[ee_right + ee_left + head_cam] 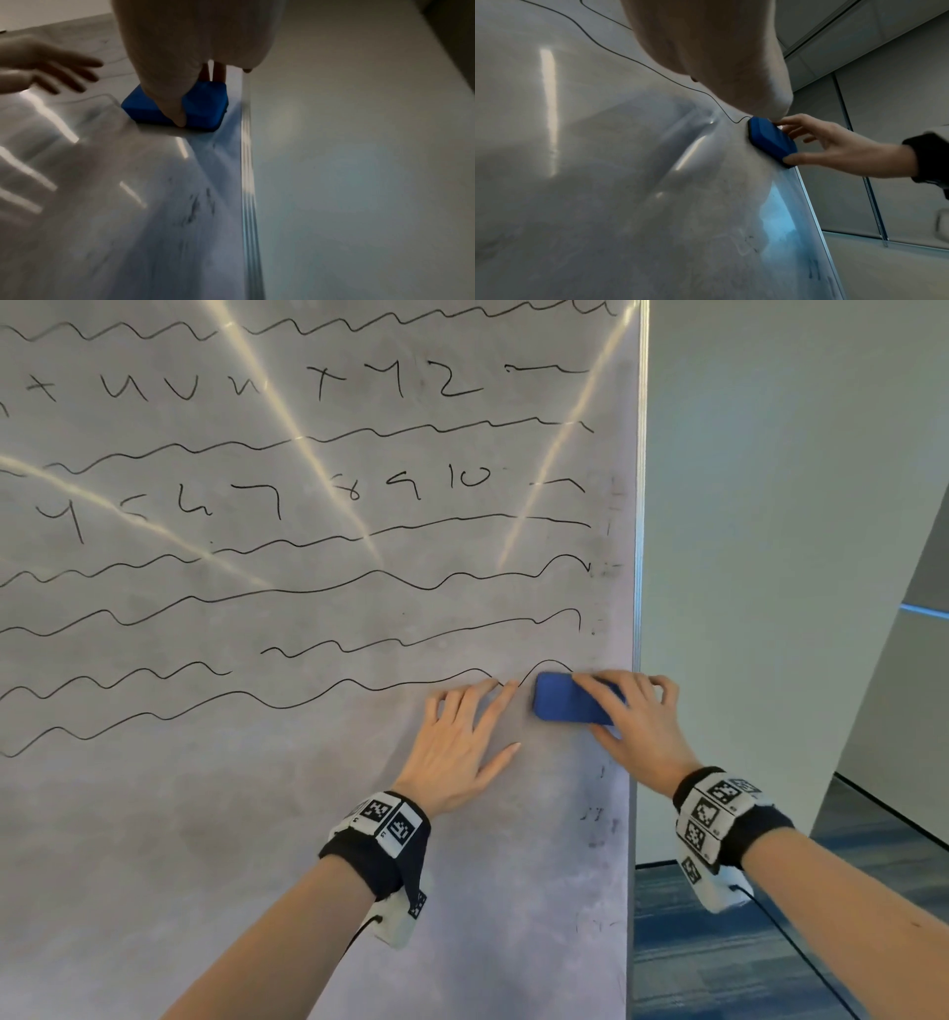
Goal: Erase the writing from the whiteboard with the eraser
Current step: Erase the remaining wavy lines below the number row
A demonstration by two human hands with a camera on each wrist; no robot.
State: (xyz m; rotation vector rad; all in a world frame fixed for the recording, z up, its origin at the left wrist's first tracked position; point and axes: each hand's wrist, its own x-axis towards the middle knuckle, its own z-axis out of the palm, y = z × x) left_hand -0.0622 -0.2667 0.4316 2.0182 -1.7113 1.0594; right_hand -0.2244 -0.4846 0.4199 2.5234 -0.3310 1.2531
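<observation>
A large whiteboard (257,814) fills the head view, with wavy black lines and rows of letters and numbers (359,490) across its upper half. My right hand (631,716) grips a blue eraser (565,703) between thumb and fingers and holds it flat against the board near its right edge, at the end of the lowest wavy line (308,701). My left hand (462,742) lies flat on the board just left of the eraser, fingers spread and straight. The eraser (770,142) also shows in the left wrist view, and the eraser (203,103) in the right wrist view.
The board's metal right edge (637,608) runs vertically just right of the eraser. Beyond it stand a pale wall (770,557) and blue carpet (719,942). Faint smudges (595,824) mark the lower right of the board.
</observation>
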